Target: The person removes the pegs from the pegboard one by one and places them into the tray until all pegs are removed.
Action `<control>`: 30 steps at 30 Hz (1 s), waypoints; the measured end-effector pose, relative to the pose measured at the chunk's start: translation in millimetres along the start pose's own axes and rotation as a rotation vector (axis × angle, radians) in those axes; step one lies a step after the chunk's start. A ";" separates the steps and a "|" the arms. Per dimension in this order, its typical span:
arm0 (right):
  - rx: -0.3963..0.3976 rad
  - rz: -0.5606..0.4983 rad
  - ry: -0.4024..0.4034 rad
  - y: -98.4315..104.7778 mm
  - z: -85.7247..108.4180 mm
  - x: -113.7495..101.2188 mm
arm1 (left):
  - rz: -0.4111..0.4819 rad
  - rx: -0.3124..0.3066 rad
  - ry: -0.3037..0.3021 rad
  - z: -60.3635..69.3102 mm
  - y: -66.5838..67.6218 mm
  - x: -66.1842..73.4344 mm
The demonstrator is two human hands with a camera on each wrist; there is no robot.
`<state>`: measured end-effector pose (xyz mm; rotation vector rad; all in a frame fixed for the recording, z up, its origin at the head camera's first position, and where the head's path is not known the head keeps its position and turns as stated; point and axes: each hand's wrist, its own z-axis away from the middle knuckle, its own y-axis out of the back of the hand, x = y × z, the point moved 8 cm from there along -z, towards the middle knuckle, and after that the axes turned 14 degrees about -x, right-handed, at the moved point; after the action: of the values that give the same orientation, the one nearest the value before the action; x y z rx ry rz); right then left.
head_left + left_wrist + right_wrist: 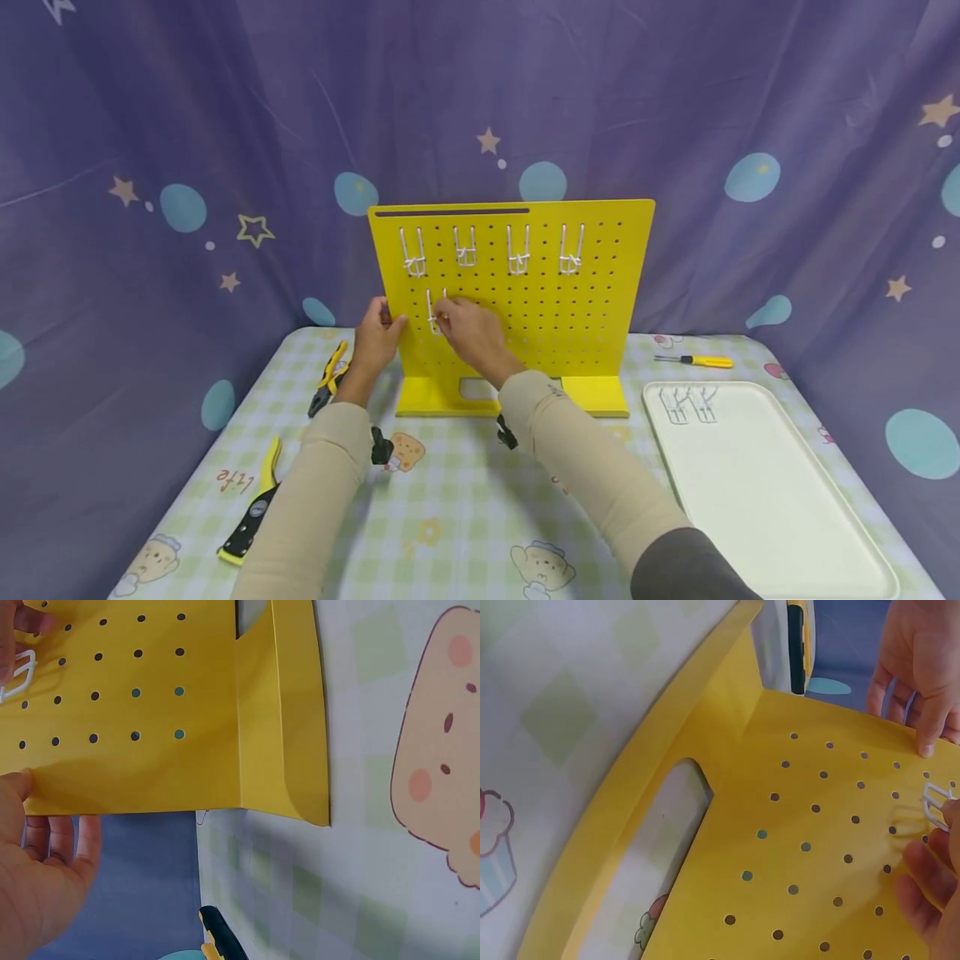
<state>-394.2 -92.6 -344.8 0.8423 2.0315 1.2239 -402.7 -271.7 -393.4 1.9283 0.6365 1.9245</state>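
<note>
A yellow pegboard stands upright on its folded base. My left hand grips its left edge; in the left wrist view the thumb lies on the front and the fingers go behind. With my right hand I pinch a white wire hook against the board's left part, below the top row. The right wrist view shows the looped end of this hook by the fingertips; they hide the rest of it. Several similar white hooks hang in a row along the top of the board.
On the right lies a cream tray with several wire hooks at its far left corner. A yellow-handled screwdriver is behind it. Yellow-and-black pliers and a wire stripper lie to the left on the checked cloth.
</note>
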 end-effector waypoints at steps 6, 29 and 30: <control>0.053 0.025 0.029 2.2 2.4 -2.1 | 0.001 0.002 -0.008 -1.3 0.0 -0.6; 0.064 -0.104 0.077 -3.9 -0.8 8.7 | 0.004 -0.002 -0.030 0.3 0.5 1.2; 0.067 -0.103 0.079 -4.5 -0.7 9.0 | 0.002 -0.004 -0.027 0.5 0.3 1.1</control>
<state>-401.1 -87.6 -350.2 0.7202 2.1620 1.1544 -402.2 -271.3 -392.3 1.9505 0.6230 1.8958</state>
